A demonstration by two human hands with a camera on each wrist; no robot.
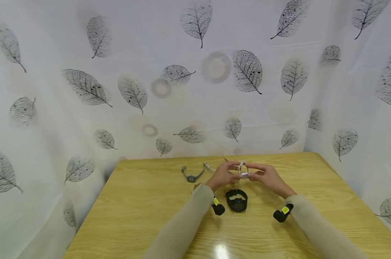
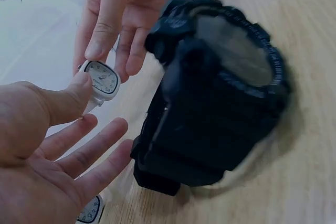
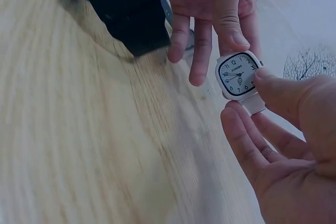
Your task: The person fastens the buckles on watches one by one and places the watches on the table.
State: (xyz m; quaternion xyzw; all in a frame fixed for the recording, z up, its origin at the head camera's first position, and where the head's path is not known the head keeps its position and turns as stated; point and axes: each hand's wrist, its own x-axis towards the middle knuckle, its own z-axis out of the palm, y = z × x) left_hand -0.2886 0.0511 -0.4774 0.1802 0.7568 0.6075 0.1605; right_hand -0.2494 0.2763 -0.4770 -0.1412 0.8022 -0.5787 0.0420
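Both hands meet above the middle of the wooden bench [image 1: 143, 216], just past centre toward 12 o'clock. Between them is a small white watch [image 1: 243, 172] with a rounded-square white case.

Left hand [image 1: 224, 175]: thumb tip presses the near edge of the white watch [image 2: 103, 80] case; the remaining fingers [image 2: 89, 150] lie straight and spread below it. Grip is a light thumb-side pinch on the case.

Right hand [image 1: 266, 176]: thumb rests on the 3 o'clock edge of the white watch [image 3: 237, 75], index finger runs under the case. Grip is narrow and closed on the watch. Dial faces up toward the wrist camera; dark hands and numerals are legible.

The watch is held clear of the bench, not touching it.

A black watch [image 1: 237, 200] with a thick buckled strap stands on the bench at 6 o'clock of the hands, just below them. In the left wrist view it fills the frame at 3 o'clock of the white watch [image 2: 215, 93].

A grey watch [image 1: 192, 175] lies on the bench at 9 o'clock of the left hand, strap open. Another pale strap [image 1: 210, 167] lies just beside it, partly hidden by the left hand.

Backdrop: white leaf-print cloth [image 1: 150, 72] around the bench.
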